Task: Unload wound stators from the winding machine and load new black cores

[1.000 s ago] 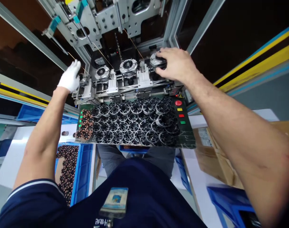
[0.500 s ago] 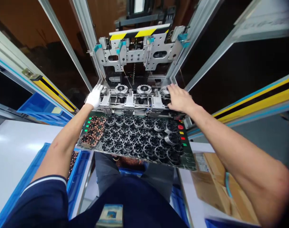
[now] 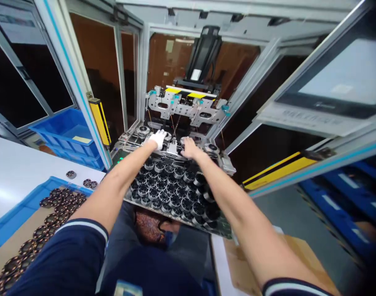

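My gloved left hand [image 3: 158, 138] lies over a round stator in the machine's second fixture from the left, fingers curled on it. My bare right hand [image 3: 189, 148] covers the stator in the third fixture next to it. The outer fixtures hold a stator on the left [image 3: 142, 130] and one on the right [image 3: 211, 148], both untouched. Just in front of the fixtures, a tray [image 3: 220, 232] is packed with several black stator cores [image 3: 171, 189] and lies under both my forearms.
A winding head [image 3: 188, 107] with yellow-black tape hangs behind the fixtures. Yellow light curtains stand at the left [image 3: 99, 123] and right [image 3: 274, 170]. A blue bin [image 3: 9, 220] of copper-wound stators is at lower left, another blue bin [image 3: 64, 135] behind it, a cardboard box [image 3: 240, 257] at lower right.
The view has tilted up and pulled back. Both hands have moved inward from the outer fixtures, left one rightward and right one leftward, onto the two middle fixtures.
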`<state>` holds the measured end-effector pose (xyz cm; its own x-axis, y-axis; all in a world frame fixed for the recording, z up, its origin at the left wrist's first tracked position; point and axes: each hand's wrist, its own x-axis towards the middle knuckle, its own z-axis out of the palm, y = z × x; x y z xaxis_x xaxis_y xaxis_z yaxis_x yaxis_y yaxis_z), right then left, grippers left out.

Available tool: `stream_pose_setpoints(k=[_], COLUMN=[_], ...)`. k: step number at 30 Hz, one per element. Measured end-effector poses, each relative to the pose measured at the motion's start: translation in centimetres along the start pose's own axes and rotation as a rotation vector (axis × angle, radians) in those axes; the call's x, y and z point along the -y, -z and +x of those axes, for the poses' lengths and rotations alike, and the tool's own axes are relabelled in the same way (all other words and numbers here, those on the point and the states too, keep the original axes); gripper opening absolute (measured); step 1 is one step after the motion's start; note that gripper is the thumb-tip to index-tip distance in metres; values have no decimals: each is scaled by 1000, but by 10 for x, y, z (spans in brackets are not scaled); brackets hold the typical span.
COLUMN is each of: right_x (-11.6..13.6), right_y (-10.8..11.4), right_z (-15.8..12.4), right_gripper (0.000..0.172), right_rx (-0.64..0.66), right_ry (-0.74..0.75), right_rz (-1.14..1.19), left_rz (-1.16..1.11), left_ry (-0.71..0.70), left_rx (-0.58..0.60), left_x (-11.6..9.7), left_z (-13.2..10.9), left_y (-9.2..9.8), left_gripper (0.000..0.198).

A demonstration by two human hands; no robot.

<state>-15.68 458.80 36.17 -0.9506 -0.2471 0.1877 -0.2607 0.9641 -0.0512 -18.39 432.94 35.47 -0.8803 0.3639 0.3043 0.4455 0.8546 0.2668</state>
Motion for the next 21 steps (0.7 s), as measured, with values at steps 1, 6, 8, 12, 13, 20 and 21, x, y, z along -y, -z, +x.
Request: stream_pose_setpoints(k=[1,6,8,12,13,20,21], right_x=[10,-17,-48,-92,-96,-97,-100], right_y=[0,35,40,-7,-27,-147,-154], right_z=[0,-47,-98,-232,-264,-370,-372], right_gripper=[65,62,68,74,75,86,85], right_rx=[-4,-98,-178,-336,-356,-323,-333], right_ry=[4,30,-6,-322,-416,-693,-710], right_rz=[17,163,235,363,371,331,309], left_rz=[-24,-154,-208,-265,-272,-379,-399], left_ry=[-6,28,120,469,533,544,527], left_rx=[-9,-233,-364,-583,-592,-411,-387], left_x=[-6,45,88,136,136,127,132], left_z=[-5,-91,-165,-342,-378,-408,-396], left_y=[-3,17,20,-21,-37,-105,-105], left_gripper=[63,69,67,62,62,65,66])
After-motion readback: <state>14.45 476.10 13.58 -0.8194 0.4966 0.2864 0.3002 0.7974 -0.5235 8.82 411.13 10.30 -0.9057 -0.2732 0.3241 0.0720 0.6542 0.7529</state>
